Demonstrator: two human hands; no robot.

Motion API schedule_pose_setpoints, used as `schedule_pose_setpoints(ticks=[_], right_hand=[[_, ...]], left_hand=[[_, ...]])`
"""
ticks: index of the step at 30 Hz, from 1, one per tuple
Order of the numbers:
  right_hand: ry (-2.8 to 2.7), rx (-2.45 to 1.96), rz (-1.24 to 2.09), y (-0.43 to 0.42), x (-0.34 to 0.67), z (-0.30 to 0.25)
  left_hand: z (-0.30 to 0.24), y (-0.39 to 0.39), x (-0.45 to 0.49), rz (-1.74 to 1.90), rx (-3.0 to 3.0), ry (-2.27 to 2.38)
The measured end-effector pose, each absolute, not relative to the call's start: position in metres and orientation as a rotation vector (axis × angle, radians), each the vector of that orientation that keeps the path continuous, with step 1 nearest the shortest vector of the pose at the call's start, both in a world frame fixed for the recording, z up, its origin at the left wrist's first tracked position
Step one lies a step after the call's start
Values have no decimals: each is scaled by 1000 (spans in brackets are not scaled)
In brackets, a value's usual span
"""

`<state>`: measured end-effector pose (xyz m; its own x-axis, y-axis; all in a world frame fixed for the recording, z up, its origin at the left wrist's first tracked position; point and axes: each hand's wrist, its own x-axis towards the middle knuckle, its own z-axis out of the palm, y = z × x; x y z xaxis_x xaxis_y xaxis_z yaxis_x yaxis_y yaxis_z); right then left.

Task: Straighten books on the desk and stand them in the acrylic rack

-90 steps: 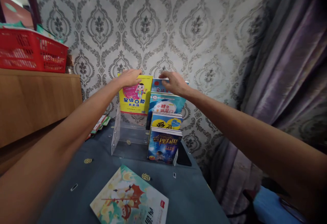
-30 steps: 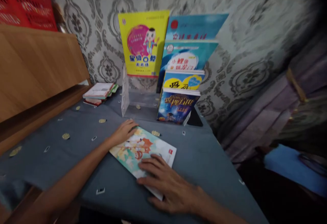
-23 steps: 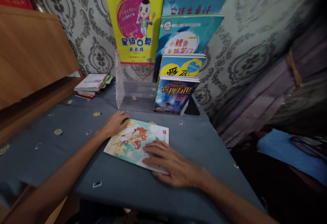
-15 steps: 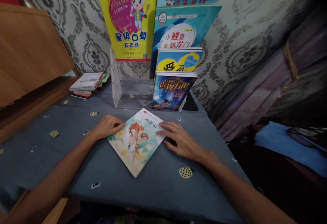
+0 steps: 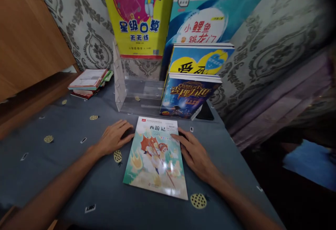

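Note:
A picture book (image 5: pixel 156 158) with a pale green cover lies flat on the grey-blue tablecloth (image 5: pixel 65 174), its title upright toward me. My left hand (image 5: pixel 114 139) rests on the cloth at the book's left edge, fingers spread and touching that edge. My right hand (image 5: pixel 194 153) lies along the book's right edge, fingers stretched out with the tips on the cover. Neither hand grips anything. Behind the book stands a clear acrylic display stand (image 5: pixel 130 89), its left half bare.
The stand's right half holds stepped books: a dark blue one (image 5: pixel 188 97) in front, a yellow-and-blue one (image 5: pixel 200 59), a teal one (image 5: pixel 204 20). A tall yellow book (image 5: pixel 139 16) leans behind. A book stack (image 5: pixel 88 82) lies left, beside a wooden cabinet (image 5: pixel 28 44). Curtain at right.
Both hands came down from the upright books to the picture book on the table and turned it round so its title faces me. It now lies square between my hands.

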<state>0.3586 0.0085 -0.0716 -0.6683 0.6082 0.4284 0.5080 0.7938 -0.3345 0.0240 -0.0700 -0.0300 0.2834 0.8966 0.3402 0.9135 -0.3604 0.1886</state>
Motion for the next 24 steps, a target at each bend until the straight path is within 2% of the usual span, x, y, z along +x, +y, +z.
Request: schedule_pose_setpoints(ticks=[7,24], right_hand=[[-2456,-804,129,8,365,-72],[-2457,-869,245,1,367,-79]], left_hand=[[-33,-72,32,-618,-2607,-1775],[-47,-78,44,-773,-2550,-1904]])
